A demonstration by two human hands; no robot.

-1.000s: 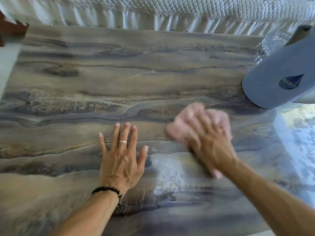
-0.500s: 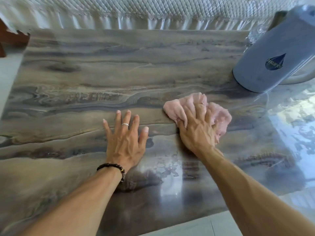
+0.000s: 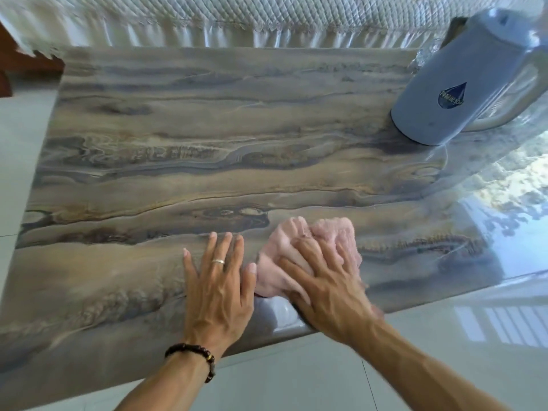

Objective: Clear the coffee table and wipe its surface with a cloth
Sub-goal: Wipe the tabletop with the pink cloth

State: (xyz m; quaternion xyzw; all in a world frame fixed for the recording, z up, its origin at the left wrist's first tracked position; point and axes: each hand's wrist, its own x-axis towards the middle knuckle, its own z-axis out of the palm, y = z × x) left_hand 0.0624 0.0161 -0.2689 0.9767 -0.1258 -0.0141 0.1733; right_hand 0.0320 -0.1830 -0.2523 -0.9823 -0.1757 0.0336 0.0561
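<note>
Glossy coffee table fills the head view, a flat rectangular top with wavy grey-brown woodgrain-like banding and bright window glare on its right side. White quilted fabric with a pleated skirt runs along the far edge; pale shiny floor tiles show at the near edge. Left hand lies flat on the tabletop near the front edge, fingers straight and spread, holding nothing; ring on one finger, dark beaded bracelet at the wrist. Right hand just beside it presses down on a crumpled pink terry cloth, fingers extended over the fabric, not clenched. Smooth grey-blue plastic jug with a blue drop logo stands at the far right corner, well apart from the cloth.
</note>
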